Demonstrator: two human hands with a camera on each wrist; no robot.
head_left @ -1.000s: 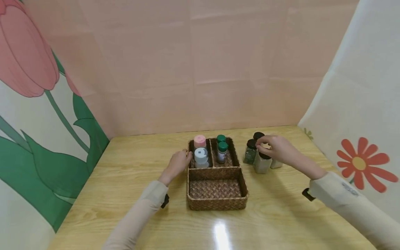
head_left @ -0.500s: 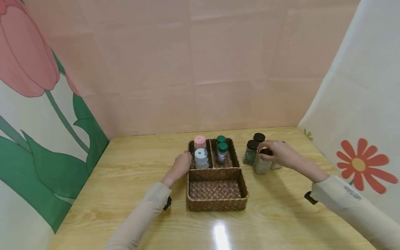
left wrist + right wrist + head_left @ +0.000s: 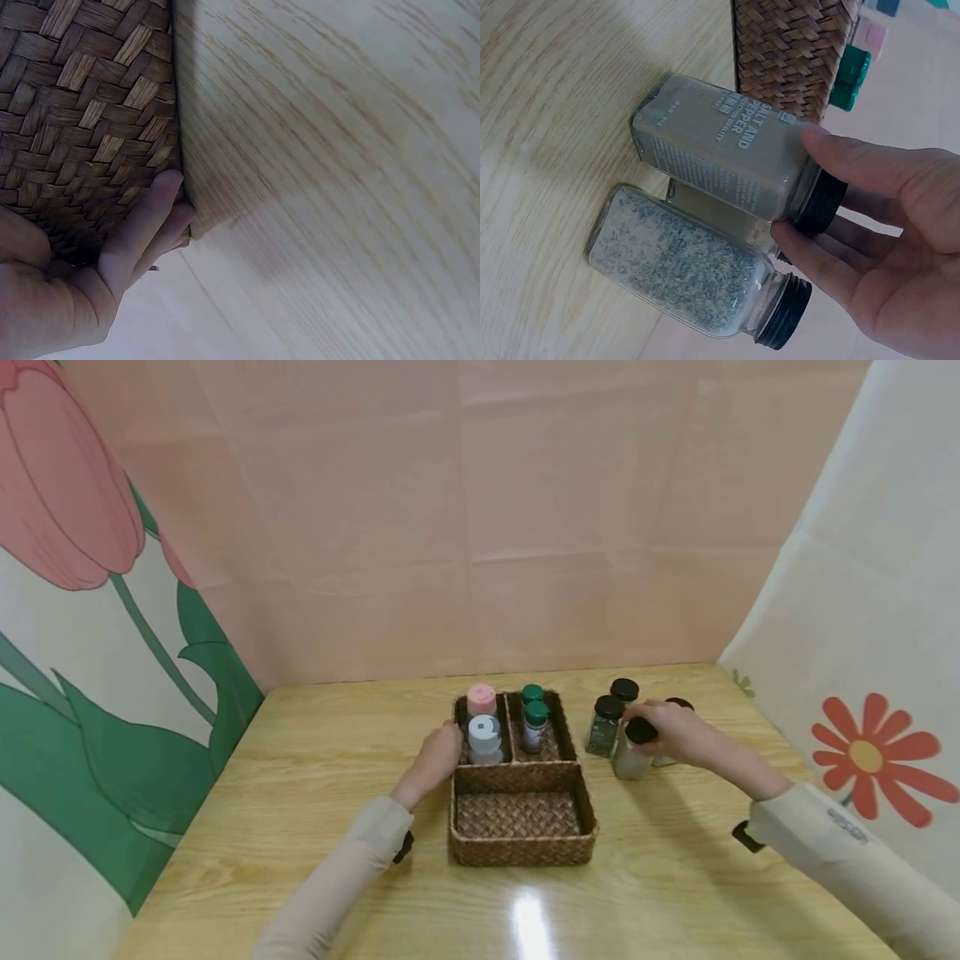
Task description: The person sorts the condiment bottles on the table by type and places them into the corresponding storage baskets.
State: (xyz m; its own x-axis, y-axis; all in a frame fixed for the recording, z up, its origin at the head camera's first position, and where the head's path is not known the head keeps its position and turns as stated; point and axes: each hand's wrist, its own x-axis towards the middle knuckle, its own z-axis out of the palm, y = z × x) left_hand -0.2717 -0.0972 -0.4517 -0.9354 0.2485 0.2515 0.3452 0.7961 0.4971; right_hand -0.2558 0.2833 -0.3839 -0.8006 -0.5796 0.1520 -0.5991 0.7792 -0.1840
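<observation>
The left hand (image 3: pixel 437 753) is at the left side of a brown woven basket (image 3: pixel 525 849); in the left wrist view its fingers (image 3: pixel 142 232) rest along the woven wall (image 3: pixel 90 112). Thumb and fingers of the right hand (image 3: pixel 678 735) pinch the neck of a square "Salt and Pepper" jar (image 3: pixel 720 146) below its black lid (image 3: pixel 823 204). That jar (image 3: pixel 632 762) looks slightly tilted in the head view. Beside it, untouched, is a jar of speckled grains (image 3: pixel 679 259). A green-labelled jar (image 3: pixel 602 735) stands to its left.
Another black-lidded jar (image 3: pixel 624 688) stands behind. The basket's back compartments hold a pink-capped bottle (image 3: pixel 482 699), a white-capped bottle (image 3: pixel 484 735) and two green-capped bottles (image 3: pixel 535 714); its front compartment (image 3: pixel 517 814) holds nothing. Cloth walls (image 3: pixel 465 527) border the wooden table (image 3: pixel 322 735).
The right hand has lowered from above the black lids onto the front jar and taken hold of its neck, and the jar's lid has tipped slightly. The left hand stays at the basket's side.
</observation>
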